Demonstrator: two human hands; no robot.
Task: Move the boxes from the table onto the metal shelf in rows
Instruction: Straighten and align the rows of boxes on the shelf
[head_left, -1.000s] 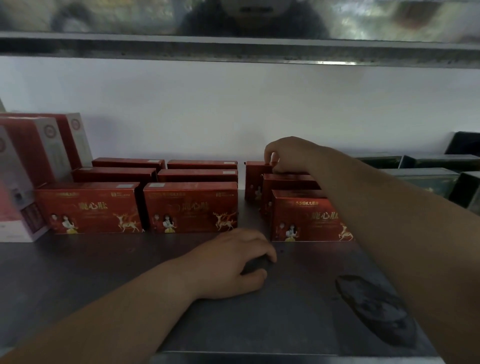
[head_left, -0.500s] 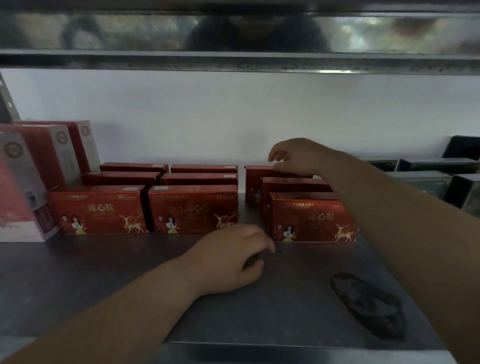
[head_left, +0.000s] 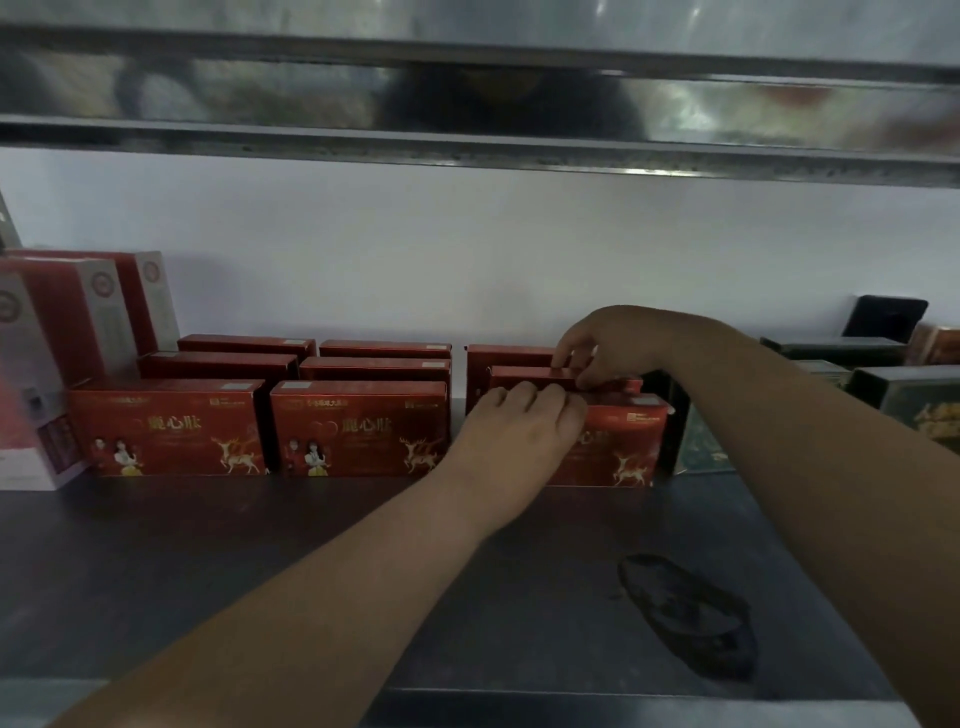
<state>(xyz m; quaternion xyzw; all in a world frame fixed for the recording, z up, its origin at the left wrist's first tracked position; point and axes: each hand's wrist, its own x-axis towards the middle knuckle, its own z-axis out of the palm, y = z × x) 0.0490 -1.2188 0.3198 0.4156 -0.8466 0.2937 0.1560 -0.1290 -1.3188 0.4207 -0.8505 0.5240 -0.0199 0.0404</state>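
Metal shelf (head_left: 208, 571), white wall (head_left: 467, 249) behind. On it, red boxes (head_left: 358, 431) stand on edge in three columns, three deep. Their long axes run left-right and their printed faces are toward the camera, showing a gold deer and two figures. In the right column, the right hand (head_left: 602, 345) is above the middle box (head_left: 524, 376), fingertips pinching its top edge. The left hand (head_left: 519, 439) covers part of the front box (head_left: 623, 447), fingers bent over its top. Whether they grip it cannot be told.
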